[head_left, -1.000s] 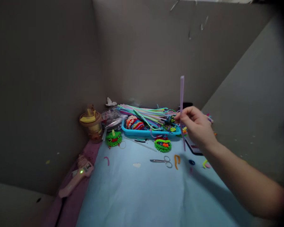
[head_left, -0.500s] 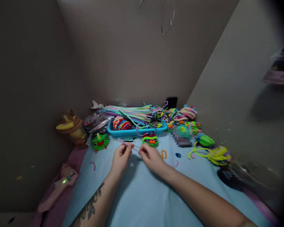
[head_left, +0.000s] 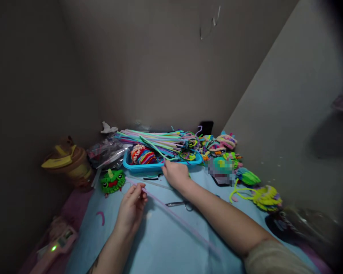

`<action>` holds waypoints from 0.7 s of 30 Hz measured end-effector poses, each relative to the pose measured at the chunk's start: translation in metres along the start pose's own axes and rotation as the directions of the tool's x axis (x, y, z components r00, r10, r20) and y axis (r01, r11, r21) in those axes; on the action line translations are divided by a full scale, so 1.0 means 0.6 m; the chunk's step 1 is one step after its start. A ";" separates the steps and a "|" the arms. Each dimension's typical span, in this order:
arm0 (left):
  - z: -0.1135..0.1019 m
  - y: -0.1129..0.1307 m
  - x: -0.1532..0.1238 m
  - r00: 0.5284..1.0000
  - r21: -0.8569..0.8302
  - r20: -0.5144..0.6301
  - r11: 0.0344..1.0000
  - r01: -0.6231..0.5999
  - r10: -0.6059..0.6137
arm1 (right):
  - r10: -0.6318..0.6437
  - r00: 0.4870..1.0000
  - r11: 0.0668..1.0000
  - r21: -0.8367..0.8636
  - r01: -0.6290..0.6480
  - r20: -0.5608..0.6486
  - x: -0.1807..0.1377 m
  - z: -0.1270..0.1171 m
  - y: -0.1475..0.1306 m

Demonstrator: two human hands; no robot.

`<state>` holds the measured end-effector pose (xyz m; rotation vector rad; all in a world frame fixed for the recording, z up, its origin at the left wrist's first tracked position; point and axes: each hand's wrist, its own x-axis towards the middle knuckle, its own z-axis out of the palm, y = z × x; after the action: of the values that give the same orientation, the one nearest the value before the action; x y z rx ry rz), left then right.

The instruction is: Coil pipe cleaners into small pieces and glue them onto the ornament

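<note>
My left hand (head_left: 132,207) pinches a long lilac pipe cleaner (head_left: 171,214) near its upper end; the stem runs down to the right across the blue cloth (head_left: 160,247) and under my right forearm. My right hand (head_left: 175,174) reaches forward to the front edge of the blue tray (head_left: 137,166), fingers curled at the bundle of coloured pipe cleaners (head_left: 157,139) lying over it. Whether they grip one is hidden. A green fuzzy figure (head_left: 112,181) sits just left of my left hand. Small scissors (head_left: 179,204) lie beside my right wrist.
A brown and yellow cup (head_left: 66,163) stands at the left by the wall. A pink glue gun (head_left: 53,247) with a green light lies at lower left. Several finished fuzzy pieces (head_left: 247,177) crowd the right side. Grey walls close in behind and on both sides.
Both hands held the lilac stem together half a second ago. Now only the left hand keeps it, and the right hand has gone forward to the tray. The view shifted slightly right.
</note>
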<state>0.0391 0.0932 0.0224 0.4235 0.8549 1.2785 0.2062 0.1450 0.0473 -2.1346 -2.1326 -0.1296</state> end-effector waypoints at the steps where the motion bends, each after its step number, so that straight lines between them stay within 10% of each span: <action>1: -0.001 0.001 0.000 1.000 -0.019 -0.010 1.000 0.009 -0.009 | -0.010 1.000 1.000 -0.007 0.010 0.003 0.001 0.002 0.000; 13: -0.001 0.002 0.002 0.995 -0.146 -0.064 0.987 0.069 -0.079 | -0.067 0.996 0.994 -0.087 0.073 0.066 0.069 -0.036 0.065; 21: 0.000 0.007 0.001 0.994 -0.166 -0.092 0.985 0.044 -0.060 | -0.351 0.910 0.935 0.038 0.352 0.220 0.121 -0.055 0.123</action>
<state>0.0361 0.0950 0.0252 0.2089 0.8292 1.3173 0.2811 0.2123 0.0884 -1.8166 -2.6315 0.0820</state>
